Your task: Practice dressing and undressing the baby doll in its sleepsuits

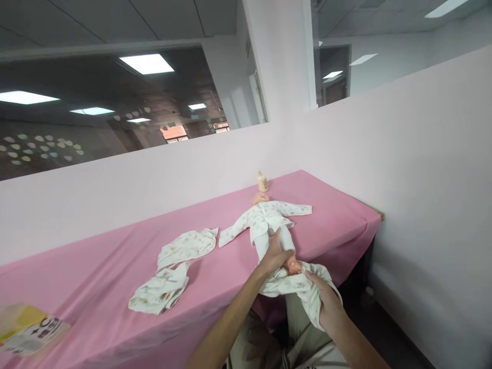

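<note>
A baby doll lies on its back on the pink-covered table, dressed in a white patterned top with both sleeves spread out. White fabric covers its upper legs. My left hand is closed round the doll's lower leg, near the bare foot. Bunched about the feet and hanging over the table edge is a white patterned baby garment, which looks like trousers. My right hand grips that garment, its thumb beside the foot. Folds of cloth hide the other foot.
A cream bottle stands behind the doll's head. Left of the doll lies another crumpled patterned garment, with more patterned cloth nearer me. A yellow-and-white package is at the near left. Walls border the pink tablecloth behind and right.
</note>
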{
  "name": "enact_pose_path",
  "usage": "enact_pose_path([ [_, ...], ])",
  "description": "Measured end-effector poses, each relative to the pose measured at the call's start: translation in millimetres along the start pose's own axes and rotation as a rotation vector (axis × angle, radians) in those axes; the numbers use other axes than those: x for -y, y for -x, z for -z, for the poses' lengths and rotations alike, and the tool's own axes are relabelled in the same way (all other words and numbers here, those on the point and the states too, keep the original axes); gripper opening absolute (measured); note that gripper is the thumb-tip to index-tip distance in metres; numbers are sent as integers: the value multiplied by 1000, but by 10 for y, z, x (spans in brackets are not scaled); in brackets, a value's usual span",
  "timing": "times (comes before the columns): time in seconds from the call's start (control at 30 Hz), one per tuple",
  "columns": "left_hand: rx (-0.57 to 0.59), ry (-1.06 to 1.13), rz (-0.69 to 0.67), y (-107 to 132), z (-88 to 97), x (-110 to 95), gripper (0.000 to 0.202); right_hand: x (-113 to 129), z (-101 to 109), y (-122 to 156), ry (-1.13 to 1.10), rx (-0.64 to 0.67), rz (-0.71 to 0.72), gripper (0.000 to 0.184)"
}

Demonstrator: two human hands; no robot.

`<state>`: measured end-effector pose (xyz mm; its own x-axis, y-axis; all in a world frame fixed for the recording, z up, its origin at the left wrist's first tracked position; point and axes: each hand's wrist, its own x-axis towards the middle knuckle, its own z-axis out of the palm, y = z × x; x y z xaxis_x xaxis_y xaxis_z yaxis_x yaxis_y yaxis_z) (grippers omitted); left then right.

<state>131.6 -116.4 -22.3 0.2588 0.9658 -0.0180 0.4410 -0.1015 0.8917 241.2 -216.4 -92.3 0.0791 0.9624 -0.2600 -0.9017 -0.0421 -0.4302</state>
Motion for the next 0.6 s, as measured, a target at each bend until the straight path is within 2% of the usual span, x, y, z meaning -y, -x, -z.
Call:
enact_pose_path([
  [0.1, 29, -86, -17, 10, -30, 31, 95, 60, -37, 28, 0, -27, 6, 38],
  [0.27, 59, -75, -14, 12, -40, 59, 98, 125, -98, 45, 59, -85, 115, 46],
  [0.4, 38, -131, 7, 0, -43, 59, 97, 94, -139, 26, 131, 10, 153, 50],
  [0.5, -25, -116, -11, -23, -84, 75, 86, 10, -163, 24, 183, 35, 141, 44],
  [0.6, -101, -79, -5, -46, -157, 108, 62, -70, -203, -14, 220, 71, 159, 38],
])
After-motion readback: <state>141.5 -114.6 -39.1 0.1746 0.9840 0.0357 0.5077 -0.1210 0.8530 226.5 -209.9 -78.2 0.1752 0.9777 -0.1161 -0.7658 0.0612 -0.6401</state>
